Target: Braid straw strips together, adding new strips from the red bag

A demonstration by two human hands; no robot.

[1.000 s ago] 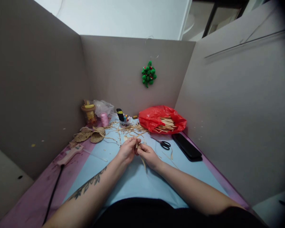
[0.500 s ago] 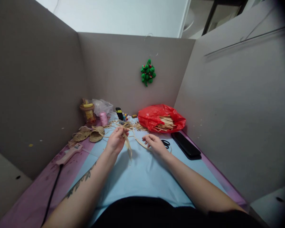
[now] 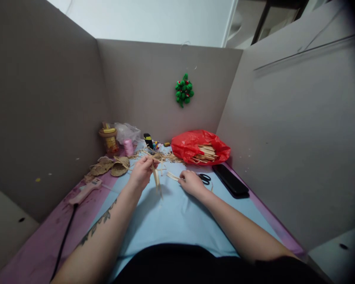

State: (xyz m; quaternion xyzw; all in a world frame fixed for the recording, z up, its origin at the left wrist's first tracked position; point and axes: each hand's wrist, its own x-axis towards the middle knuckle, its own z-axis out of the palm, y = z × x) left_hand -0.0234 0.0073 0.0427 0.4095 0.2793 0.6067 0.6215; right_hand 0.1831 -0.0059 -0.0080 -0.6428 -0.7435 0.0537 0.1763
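Observation:
My left hand point(image 3: 142, 172) is raised over the blue cloth, its fingers pinched around pale, flat straw-like strips point(image 3: 156, 178) that hang below it. To the right, my right hand point(image 3: 191, 182) is low over the cloth with its fingers closed at the end of another pale strip point(image 3: 172, 176). That strip points left toward the first hand, and its other end is hidden under the fingers. Black-handled scissors point(image 3: 205, 179) lie just beyond the right hand, partly covered by it.
A red plastic bag point(image 3: 186, 146) of dried strips sits at the back, beside a black case point(image 3: 230, 182). Left are woven brown pieces point(image 3: 120, 166), a pink thread spool point(image 3: 128, 147), a lidded cup point(image 3: 110, 142) and a corded pink glue gun point(image 3: 87, 191). Grey panels point(image 3: 165, 79) enclose the table.
My right hand has closed its fingers and lowered slightly toward the cloth. The pale strip by it now lies shorter and flatter. My left hand has shifted slightly left.

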